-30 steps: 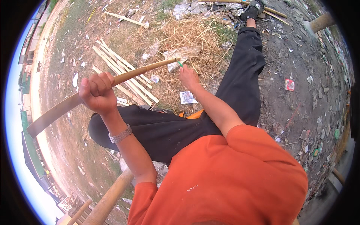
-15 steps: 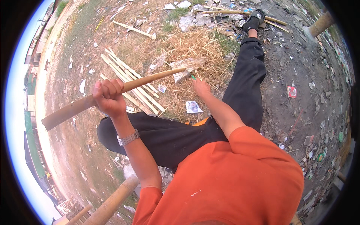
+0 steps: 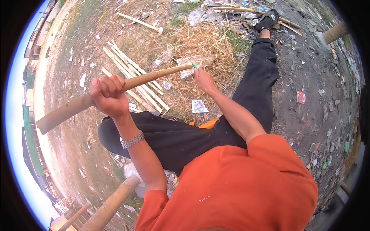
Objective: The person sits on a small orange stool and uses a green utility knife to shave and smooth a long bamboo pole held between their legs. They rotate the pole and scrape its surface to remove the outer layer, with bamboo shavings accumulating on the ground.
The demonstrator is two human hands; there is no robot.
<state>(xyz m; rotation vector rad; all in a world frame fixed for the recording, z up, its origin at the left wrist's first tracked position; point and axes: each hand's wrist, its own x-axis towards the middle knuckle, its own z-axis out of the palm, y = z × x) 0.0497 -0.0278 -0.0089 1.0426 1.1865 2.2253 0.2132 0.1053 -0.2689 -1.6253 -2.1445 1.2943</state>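
My left hand (image 3: 109, 95) is wrapped round a long piece of split bamboo (image 3: 61, 114), held tilted, its wide end to the left and its narrow end toward the right. At that narrow end, my right hand (image 3: 204, 80) is closed on a small green-handled tool (image 3: 194, 66). The tool's tip meets or lies right beside the bamboo end; its blade, if any, is too small to make out. Beneath, a pale block-like object (image 3: 187, 74) rests by a heap of straw-like shavings (image 3: 210, 44).
Several pale bamboo strips (image 3: 131, 69) lie on the ground at left. A printed paper (image 3: 199, 106) is near my legs. My shoe (image 3: 267, 20) is at far right, beside bamboo poles (image 3: 246, 10). Thick bamboo posts (image 3: 111, 204) stand at lower left and upper right. Litter covers the ground.
My right hand has moved up and slightly left, bringing the green-handled tool to the bamboo's narrow end. My left hand and the bamboo have shifted a little to the left.
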